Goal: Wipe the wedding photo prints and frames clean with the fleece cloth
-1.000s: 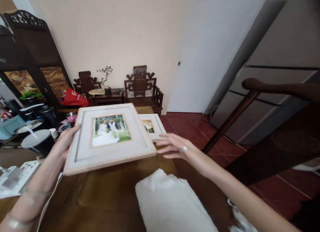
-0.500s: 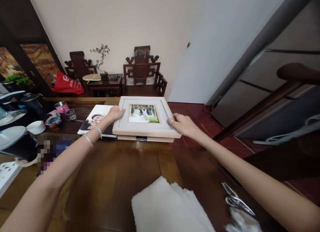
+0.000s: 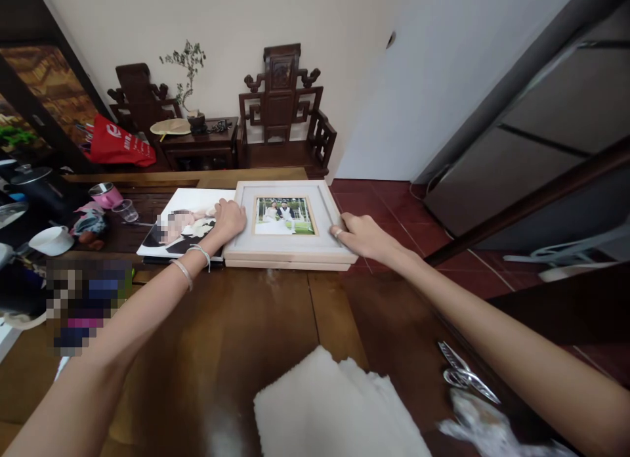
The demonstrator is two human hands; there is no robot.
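A pale wooden picture frame with a wedding photo lies flat on a second, similar frame at the far side of a dark wooden table. My left hand grips its left edge, fingers curled over the rim. My right hand, a ring on one finger, holds its right edge with the fingers bent around it. A large photo print lies just left of the frames, under my left wrist.
White foam sheets lie at the near table edge, scissors to their right. A pink cup, a clear cup, a white cup and pots crowd the left. Carved chairs stand by the far wall; red floor tiles lie to the right.
The frame was held up in my left hand a second ago. Both hands have set it down on the smaller frame, and now square it there.
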